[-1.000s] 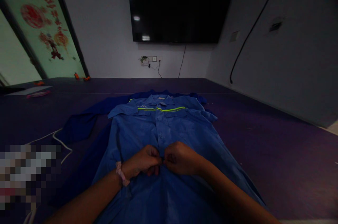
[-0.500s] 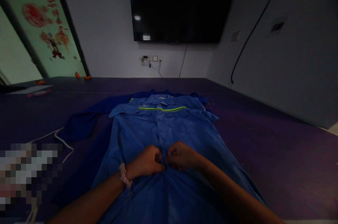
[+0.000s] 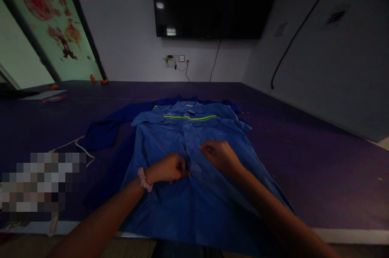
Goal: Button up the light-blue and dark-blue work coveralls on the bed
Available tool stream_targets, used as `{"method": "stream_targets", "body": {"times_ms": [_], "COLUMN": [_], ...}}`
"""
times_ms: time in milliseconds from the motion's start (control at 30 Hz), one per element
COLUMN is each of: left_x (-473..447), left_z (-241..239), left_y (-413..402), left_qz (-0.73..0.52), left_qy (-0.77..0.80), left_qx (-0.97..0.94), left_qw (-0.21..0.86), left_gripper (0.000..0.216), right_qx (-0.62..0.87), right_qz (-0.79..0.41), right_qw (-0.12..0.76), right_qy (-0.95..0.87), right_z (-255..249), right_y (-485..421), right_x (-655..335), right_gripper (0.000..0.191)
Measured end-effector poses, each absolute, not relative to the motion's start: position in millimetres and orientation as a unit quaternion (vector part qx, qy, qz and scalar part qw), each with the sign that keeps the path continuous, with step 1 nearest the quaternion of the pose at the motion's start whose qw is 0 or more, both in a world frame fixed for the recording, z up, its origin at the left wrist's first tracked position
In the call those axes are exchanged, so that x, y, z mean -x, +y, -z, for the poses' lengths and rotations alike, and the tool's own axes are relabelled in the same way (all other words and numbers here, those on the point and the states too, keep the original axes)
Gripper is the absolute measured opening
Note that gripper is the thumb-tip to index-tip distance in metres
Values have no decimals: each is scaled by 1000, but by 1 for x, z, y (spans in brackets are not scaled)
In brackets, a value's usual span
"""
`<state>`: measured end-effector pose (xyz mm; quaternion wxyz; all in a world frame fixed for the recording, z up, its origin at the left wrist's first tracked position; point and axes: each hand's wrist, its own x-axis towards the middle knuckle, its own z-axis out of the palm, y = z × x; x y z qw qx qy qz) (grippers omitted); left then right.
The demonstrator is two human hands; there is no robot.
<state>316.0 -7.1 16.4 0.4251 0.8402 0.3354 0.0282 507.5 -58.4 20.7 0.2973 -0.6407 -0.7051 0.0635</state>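
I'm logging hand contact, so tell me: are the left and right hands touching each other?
Apart: the head view shows the right hand higher in the picture than the left hand, with the blue short-sleeved shirt visible between them.

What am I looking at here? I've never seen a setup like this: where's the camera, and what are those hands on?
There is no machine here: these are a person's own bare hands, seen by a camera worn on their head, looking forward and down. A light blue shirt lies front up on a purple surface, partly over a darker blue garment. The left hand, with a scrunchie at its wrist, is at the shirt's button strip; whether its grip is closed on cloth is unclear. The right hand is curled beside the strip, with nothing visible in it. Beyond is a dark wall screen.
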Motion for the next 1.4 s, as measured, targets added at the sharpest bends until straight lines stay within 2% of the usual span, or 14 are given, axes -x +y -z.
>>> {"method": "stream_targets", "body": {"times_ms": [133, 267, 333, 433, 600, 667, 1000, 1200, 1400], "left_x": [-298, -286, -285, -286, -291, -294, -304, -306, -305], "left_z": [-36, -21, -6, 12, 28, 32, 37, 31, 32], "left_y": [-47, -98, -114, -125, -130, -131, -132, -132, -133], "left_qz": [-64, -53, -57, -76, -140, -164, -196, -259, -250], "left_qy": [340, 358, 375, 382, 378, 391, 433, 424, 374], "left_qx": [-879, -886, -878, -869, -853, -839, -803, -772, -795], "left_qw": [327, 290, 292, 305, 331, 342, 359, 396, 407], "left_gripper": [17, 8, 12, 24, 26, 23, 12, 8, 16], "right_qx": [655, 666, 663, 663, 684, 685, 684, 625, 606], "right_qz": [-89, -192, -207, -176, -133, -153, -269, -392, -395], "right_qw": [254, 185, 178, 206, 254, 278, 429, 505, 522], "right_qy": [-706, -697, -697, -697, -670, -656, -525, -448, -451], "right_z": [-34, -5, 18, 47, 62, 60, 59, 54, 50], "right_y": [-112, -165, -181, -193, -197, -197, -193, -189, -188], "right_x": [-495, -473, -463, -453, -443, -442, -444, -441, -443], "right_gripper": [38, 20, 19, 31, 15, 15, 42, 45, 44]}}
